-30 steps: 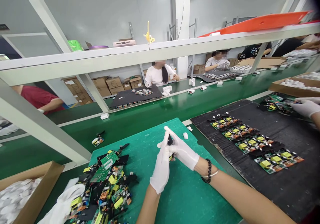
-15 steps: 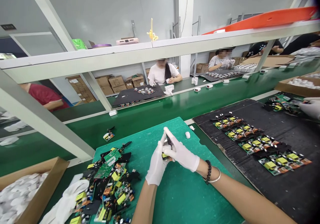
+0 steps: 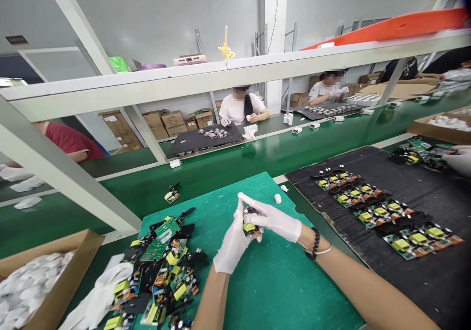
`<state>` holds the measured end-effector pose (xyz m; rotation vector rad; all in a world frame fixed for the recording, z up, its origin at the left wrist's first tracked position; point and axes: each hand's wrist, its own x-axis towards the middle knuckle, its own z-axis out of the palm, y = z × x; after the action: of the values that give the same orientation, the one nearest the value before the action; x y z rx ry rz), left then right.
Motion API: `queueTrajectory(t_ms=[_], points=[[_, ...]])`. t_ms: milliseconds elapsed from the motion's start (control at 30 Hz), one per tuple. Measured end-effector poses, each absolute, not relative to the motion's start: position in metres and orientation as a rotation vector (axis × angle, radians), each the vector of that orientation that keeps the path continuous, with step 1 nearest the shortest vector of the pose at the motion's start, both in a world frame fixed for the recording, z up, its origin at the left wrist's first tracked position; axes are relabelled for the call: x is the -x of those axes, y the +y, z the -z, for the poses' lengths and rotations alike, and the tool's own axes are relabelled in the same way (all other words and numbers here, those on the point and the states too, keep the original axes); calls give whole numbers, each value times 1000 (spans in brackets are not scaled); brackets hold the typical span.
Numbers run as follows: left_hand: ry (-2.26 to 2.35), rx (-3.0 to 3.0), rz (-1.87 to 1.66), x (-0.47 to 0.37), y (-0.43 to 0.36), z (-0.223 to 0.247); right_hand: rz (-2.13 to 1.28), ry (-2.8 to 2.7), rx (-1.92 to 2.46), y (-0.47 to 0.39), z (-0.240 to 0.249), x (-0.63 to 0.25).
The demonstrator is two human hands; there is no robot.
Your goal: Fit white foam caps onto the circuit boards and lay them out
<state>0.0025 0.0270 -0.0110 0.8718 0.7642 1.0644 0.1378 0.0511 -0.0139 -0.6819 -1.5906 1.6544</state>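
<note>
Between my two white-gloved hands is a small circuit board (image 3: 249,227) with a yellow block and dark parts on it. My left hand (image 3: 232,244) is closed around its left and lower side. My right hand (image 3: 274,219) grips it from the right, its fingers bent over the upper part. The fingertips of both hands meet above the board and hide much of it. Below them lies a green mat (image 3: 287,281). A heap of circuit boards (image 3: 162,266) with yellow blocks and black wires covers the mat's left side, near my left forearm.
Rows of circuit boards (image 3: 379,212) lie on a black sheet (image 3: 331,222) at right. A cardboard box (image 3: 83,256) of white pieces stands at left. Beyond, small white cases ride a green belt (image 3: 221,161). A gloved co-worker's hand (image 3: 459,161) reaches in at far right.
My right hand has turned flatter and shifted slightly right, showing more of the held board. On the belt, the white cases and a loose board have moved to the right.
</note>
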Motion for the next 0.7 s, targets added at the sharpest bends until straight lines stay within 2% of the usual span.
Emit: queueTrajectory(t_ms=[100, 333, 700], points=[[761, -830, -1061, -5, 28, 10, -1580, -1627, 699, 53, 15, -139], [706, -767, -1059, -5, 24, -2, -1922, -1444, 577, 46, -3, -145], [538, -799, -932, -1, 22, -7, -2022, -1235, 499, 47, 3, -149]])
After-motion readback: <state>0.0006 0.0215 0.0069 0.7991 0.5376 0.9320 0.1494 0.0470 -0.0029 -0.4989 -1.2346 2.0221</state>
